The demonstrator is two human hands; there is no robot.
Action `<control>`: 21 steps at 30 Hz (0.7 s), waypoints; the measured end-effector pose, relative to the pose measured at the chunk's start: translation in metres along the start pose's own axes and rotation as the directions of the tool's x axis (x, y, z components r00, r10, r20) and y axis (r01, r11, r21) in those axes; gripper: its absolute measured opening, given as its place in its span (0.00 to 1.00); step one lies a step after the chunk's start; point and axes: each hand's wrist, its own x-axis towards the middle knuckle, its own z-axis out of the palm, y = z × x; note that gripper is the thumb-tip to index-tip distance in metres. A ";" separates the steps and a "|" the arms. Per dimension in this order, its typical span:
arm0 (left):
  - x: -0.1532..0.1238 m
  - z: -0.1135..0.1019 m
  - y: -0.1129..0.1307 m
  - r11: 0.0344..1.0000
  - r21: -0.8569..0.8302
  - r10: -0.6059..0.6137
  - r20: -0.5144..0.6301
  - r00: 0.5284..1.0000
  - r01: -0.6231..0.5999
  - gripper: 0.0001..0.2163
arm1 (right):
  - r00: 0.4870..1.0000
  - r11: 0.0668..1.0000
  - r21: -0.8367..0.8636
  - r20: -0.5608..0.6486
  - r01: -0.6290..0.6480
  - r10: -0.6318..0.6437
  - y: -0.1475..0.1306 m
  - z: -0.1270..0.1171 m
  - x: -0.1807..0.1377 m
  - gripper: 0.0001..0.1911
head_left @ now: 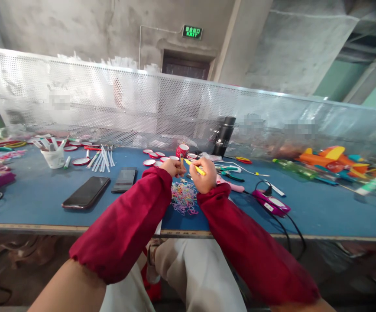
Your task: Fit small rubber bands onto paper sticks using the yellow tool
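My left hand (171, 167) is closed around a short, thin tan strip (182, 162) that stands upright from the fingertips. Close by, my right hand (205, 177) grips a yellow pen-like tool (200, 170), its tip pointing left toward the strip. Whether the tip touches the strip, I cannot tell. Below both hands lies a loose heap of small multicoloured rubber bands (184, 199). Just beyond them stands a red patterned roll or cup (182, 150), with several red-rimmed round lids (149, 163) to its left.
Two dark phones (86, 192) lie on the left of the blue table (38, 199). A white cup of markers (53, 157) stands behind them. Right of my hands are pliers (233, 176), a pink-handled corded tool (236, 187), a purple box (270, 203) and a black bottle (224, 136).
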 end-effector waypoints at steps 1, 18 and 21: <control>-0.001 0.000 0.001 1.000 0.003 0.003 -0.002 1.000 -0.003 0.06 | 1.000 1.000 0.002 0.000 0.001 -0.001 -0.001 0.000 0.000 0.05; -0.002 0.000 0.003 1.000 0.020 -0.019 0.005 1.000 0.019 0.10 | 1.000 1.000 0.010 0.008 -0.005 0.005 -0.004 -0.001 0.000 0.04; -0.002 0.000 0.002 1.000 0.017 -0.019 0.009 1.000 0.019 0.10 | 1.000 1.000 0.017 0.030 0.001 -0.002 -0.005 -0.001 0.001 0.05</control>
